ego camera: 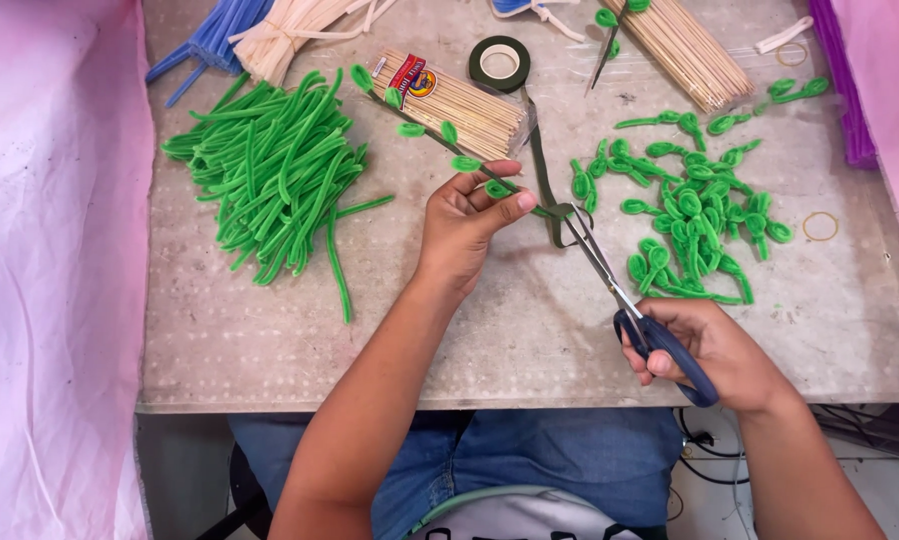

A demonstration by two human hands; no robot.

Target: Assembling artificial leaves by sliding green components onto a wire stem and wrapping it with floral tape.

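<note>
Right hand: nearest of all, fingers through the blue handles of the scissors, gripping them, blades pointing far-left and open around the tape.
Left hand: a little farther, pinching a stem, a stick already wrapped dark green with green loop leaves along it, running far-left from the fingers.
Tape: a dark green strip runs from the roll at the far side down to the stem's near end, right between the blades.
Progress: by my reading, this stem is wrapped and leafed, only the tape left to snip.
Leaves: a big pile of made loops on the right, plenty unused.
Pipe cleaners: a heap on the left, uncut.
Sticks: a pack beyond the left hand, another bundle far right, many bare.
</note>
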